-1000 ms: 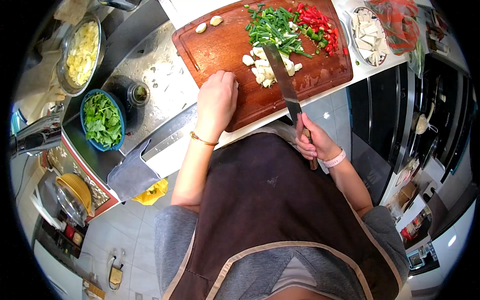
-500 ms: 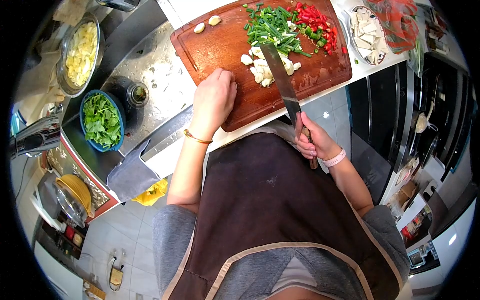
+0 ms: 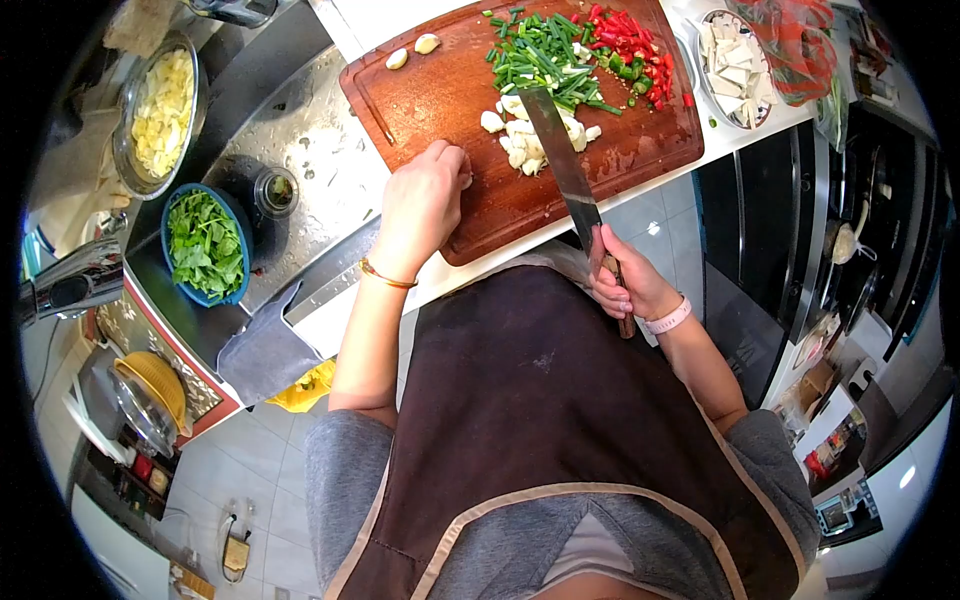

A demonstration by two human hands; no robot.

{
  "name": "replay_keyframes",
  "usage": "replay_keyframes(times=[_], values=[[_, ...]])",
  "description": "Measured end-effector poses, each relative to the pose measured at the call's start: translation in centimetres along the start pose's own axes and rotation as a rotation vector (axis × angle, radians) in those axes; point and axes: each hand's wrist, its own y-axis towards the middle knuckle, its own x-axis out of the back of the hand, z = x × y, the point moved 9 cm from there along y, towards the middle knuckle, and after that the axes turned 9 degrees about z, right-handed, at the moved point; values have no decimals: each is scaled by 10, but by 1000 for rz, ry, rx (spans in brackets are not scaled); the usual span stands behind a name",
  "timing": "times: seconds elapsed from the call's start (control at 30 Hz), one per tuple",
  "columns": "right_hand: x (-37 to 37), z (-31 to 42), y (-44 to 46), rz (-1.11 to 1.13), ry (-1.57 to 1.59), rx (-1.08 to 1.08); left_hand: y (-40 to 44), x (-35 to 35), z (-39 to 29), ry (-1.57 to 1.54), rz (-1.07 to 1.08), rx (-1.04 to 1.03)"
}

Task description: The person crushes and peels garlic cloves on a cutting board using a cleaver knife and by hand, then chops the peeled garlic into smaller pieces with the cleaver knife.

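Note:
My right hand grips the handle of a kitchen knife, its broad blade slanting over the cutting board. The blade's far end is beside a heap of peeled garlic. My left hand is closed, fingers curled under at the near left side of the wooden cutting board; whatever is in them is hidden. Two loose garlic cloves lie near the board's far left. Cut green onions are heaped beyond the garlic, with chopped red chilies and green chili pieces to their right.
Left of the board is a steel sink, with a blue basket of leafy greens and a bowl of pale yellow pieces. A bowl of white slices stands on the right. A grey cloth hangs over the counter edge.
My left hand has shifted very slightly left and toward me, still curled. The knife and my right hand have hardly moved.

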Motion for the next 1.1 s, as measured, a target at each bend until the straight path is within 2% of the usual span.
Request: replay_keyframes(times=[0.23,0.4,0.53,0.6,0.63,0.7,0.77,0.83,0.97,1.0,1.03,1.1], values=[[-5,3,0,15,18,9,-3,4,-6,-66,-58,-17],[-4,2,2,24,-5,0,-1,-7,-11,152,-32,-33],[-6,4,0,25,1,1,-7,-8,5,12,-65,37],[-4,2,0,22,10,0,-14,3,15,-291,-190,9],[-3,1,1,18,18,-1,-15,4,17,-291,-189,9],[-4,3,1,22,20,13,-18,-24,48,-1028,-65,274],[-5,3,2,27,20,25,-17,-20,47,-927,-105,263],[-4,1,4,27,-12,4,-20,6,16,-2,-289,53],[-5,2,2,20,-18,-8,-18,-4,6,-44,-256,24],[-6,1,2,14,-11,-12,-19,3,3,-267,-333,-73],[-5,1,1,6,-4,-13,-17,5,1,-269,-334,-77],[-2,-1,0,15,5,-11,-15,5,6,-135,-272,51]])
